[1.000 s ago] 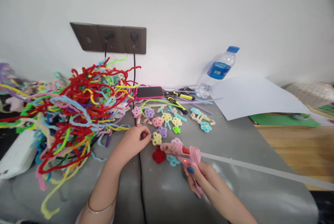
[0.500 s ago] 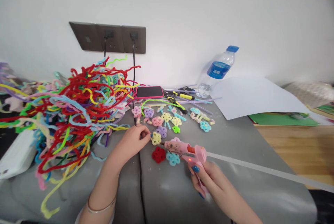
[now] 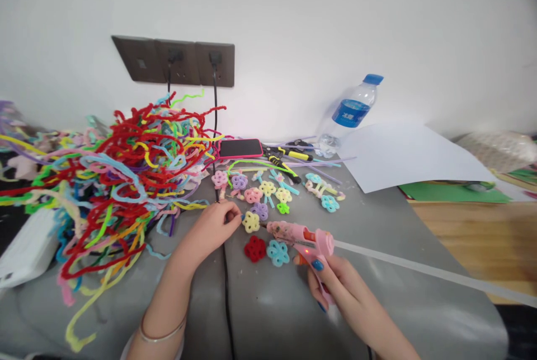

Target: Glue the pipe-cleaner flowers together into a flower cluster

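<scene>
Fuzzy yellow flower (looped), glue gun

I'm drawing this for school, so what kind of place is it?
Probably a place for making crafts: the table holds a heap of fuzzy wires and small fuzzy flowers, and the right hand holds a pink glue gun.

The glue stick runs off the right edge.

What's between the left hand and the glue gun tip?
Head view: a yellow flower, between the left hand and the tip of the pink glue gun.
</scene>
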{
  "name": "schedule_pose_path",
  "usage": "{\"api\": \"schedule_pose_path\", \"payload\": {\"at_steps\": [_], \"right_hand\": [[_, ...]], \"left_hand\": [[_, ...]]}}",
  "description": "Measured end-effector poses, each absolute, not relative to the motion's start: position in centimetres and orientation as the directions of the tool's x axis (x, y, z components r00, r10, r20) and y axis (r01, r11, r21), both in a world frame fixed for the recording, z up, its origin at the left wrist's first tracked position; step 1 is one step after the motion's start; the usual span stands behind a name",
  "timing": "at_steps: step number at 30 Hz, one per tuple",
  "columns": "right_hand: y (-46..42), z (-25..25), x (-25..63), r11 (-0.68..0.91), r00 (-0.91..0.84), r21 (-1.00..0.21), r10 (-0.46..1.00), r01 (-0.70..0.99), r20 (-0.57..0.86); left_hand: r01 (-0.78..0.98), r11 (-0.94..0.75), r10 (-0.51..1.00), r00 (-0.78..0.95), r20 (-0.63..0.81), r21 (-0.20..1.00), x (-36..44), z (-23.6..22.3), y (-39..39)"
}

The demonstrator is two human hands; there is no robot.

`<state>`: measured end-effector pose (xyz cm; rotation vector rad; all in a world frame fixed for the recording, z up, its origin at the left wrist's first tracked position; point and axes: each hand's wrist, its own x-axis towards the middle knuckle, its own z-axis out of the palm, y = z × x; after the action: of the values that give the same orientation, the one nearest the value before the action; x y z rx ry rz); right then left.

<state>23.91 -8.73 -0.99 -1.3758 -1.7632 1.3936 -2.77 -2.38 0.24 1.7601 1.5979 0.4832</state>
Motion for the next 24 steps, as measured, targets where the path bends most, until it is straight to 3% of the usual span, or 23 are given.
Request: {"api": "schedule_pose_path", "payload": {"at_steps": [7,13,24], "right_hand": [[-8.4,-1.2,24.6,-0.126,-0.174,-0.974,0.972,0.19,-0.16],[-7.5,-2.4,28.3,-0.237,0.013,-0.971,0.971,-0.018,-0.238],[-8.0,-1.1,32.9,-0.084,0.31,-0.954,0.934,-0.288,-0.176]], "left_hand": [[0.699,0.017,0.971,0.159,-0.178,0.715,-2.9,0.2,-2.3],[0.688,0.02,0.972,0.158,-0.177,0.725,-3.2,0.0,-2.3],[0.694,0.022,0.97,0.159,-0.182,0.72,-3.3,0.1,-2.2]]}}
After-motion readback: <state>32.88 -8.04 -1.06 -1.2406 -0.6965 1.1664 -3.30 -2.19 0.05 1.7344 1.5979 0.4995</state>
